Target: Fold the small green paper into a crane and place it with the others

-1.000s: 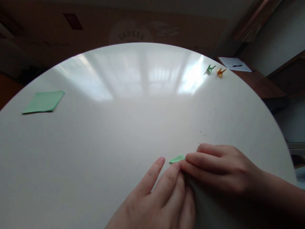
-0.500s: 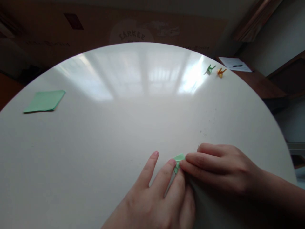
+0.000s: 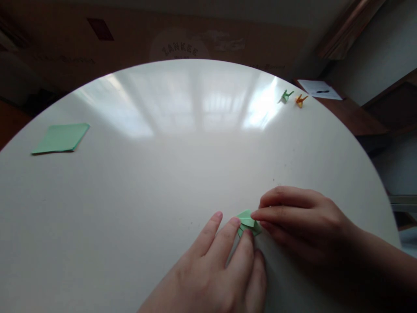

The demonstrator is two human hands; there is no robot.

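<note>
A small folded piece of green paper (image 3: 247, 221) lies on the round white table (image 3: 156, 174) near its front edge. My left hand (image 3: 215, 269) rests flat beside it, with its fingertips pressing the paper's left and lower edges. My right hand (image 3: 299, 221) comes in from the right, its fingers curled and pinched on the paper's right corner. Much of the paper is hidden under my fingers.
A stack of green square paper sheets (image 3: 60, 138) lies at the table's left. A small green folded figure (image 3: 286, 95) and an orange one (image 3: 300, 100) stand at the far right rim. Beyond them a white sheet with a pen (image 3: 318, 88) lies on a brown surface.
My right hand has lifted and drawn back slightly, uncovering more of the green paper. My left fingertips stay pressed on it.
</note>
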